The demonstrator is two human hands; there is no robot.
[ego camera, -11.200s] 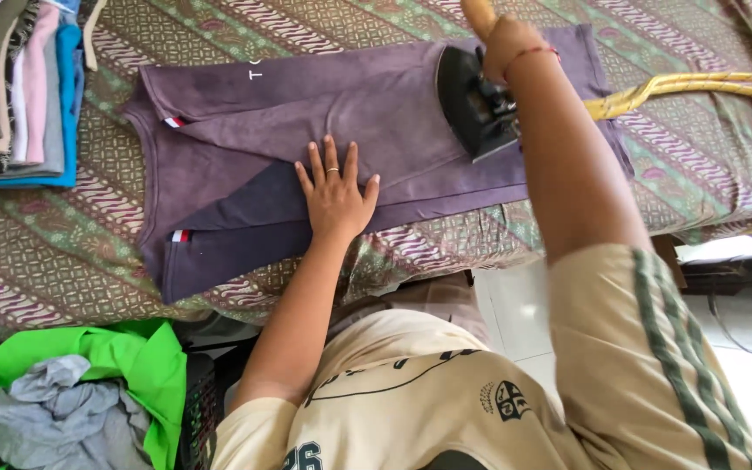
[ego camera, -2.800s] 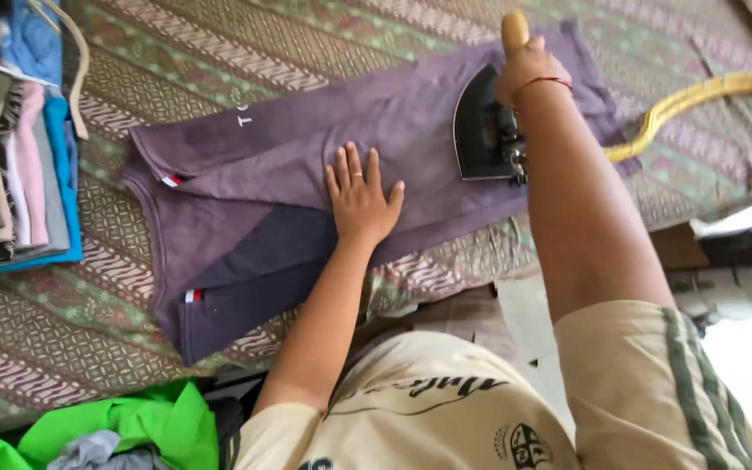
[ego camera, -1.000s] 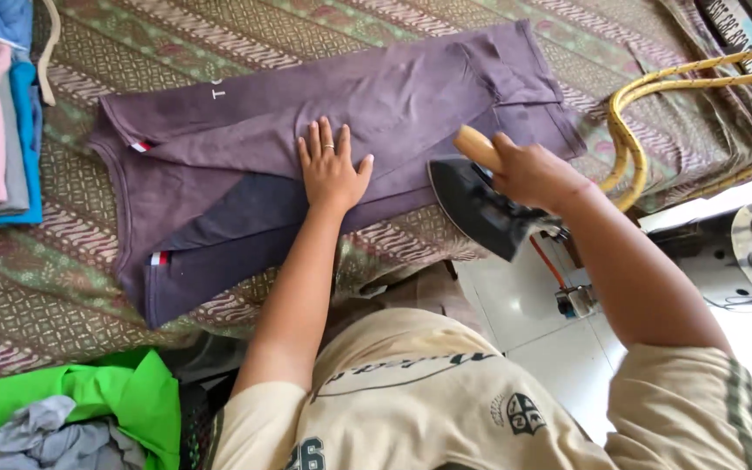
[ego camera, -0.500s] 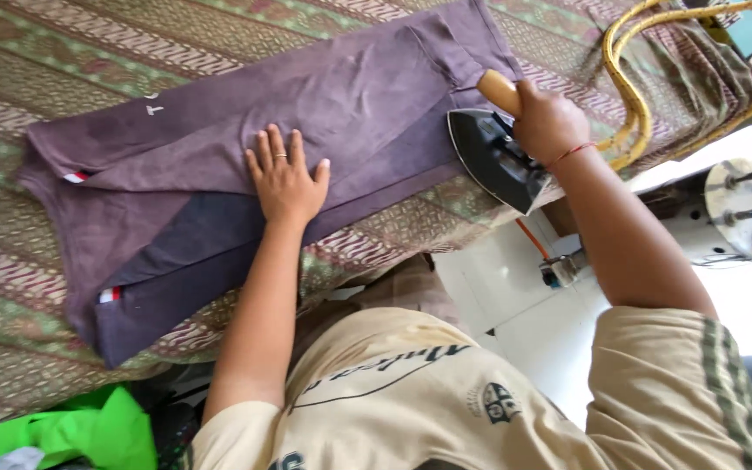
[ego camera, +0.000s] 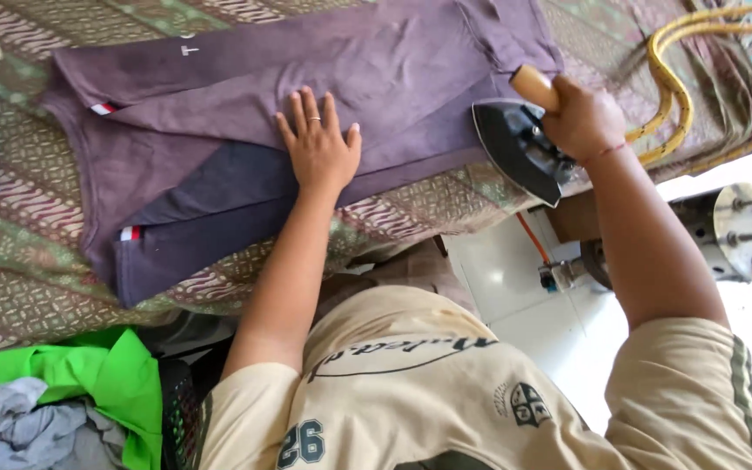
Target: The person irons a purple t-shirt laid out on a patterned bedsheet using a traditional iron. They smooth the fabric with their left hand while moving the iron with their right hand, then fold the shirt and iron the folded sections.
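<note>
Left hand (ego camera: 319, 148) stays flat on the purple shirt (ego camera: 306, 87); right hand (ego camera: 583, 117) has drawn the gripped iron (ego camera: 515, 157) to its hem.

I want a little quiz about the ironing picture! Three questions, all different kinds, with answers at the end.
1. True or false: the left hand lies flat on the purple folded T-shirt.
2. What does the right hand hold? A) green cloth B) black iron with wooden handle C) yellow hose
3. Fill in: the iron sits at the shirt's ____ edge, as the picture shows it.

Key: 1 true; 2 B; 3 right
</note>
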